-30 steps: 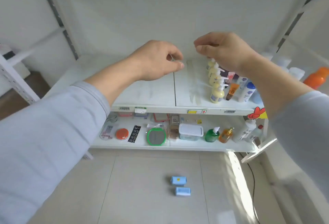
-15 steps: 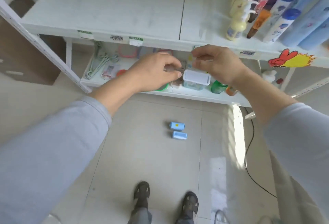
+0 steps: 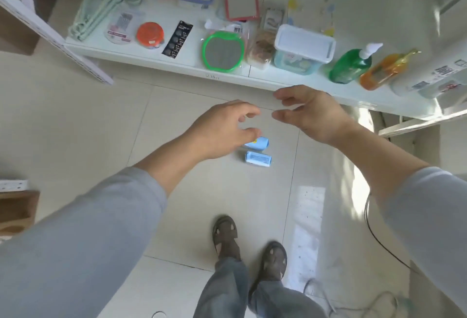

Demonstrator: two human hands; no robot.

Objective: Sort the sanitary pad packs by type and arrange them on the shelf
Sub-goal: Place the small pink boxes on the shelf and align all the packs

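Tiled floor seen from above. White shelf set across far side, loaded with green-rimmed mirror, lidded tub, green pump bottle, orange bottle. Left hand held over floor, fingers loosely spread, nothing grasped. Right hand held just beside it to right, fingers relaxed, nothing grasped. Two blue pad packs laid on floor near shelf: far pack partly hidden by left hand, near pack just beside it.
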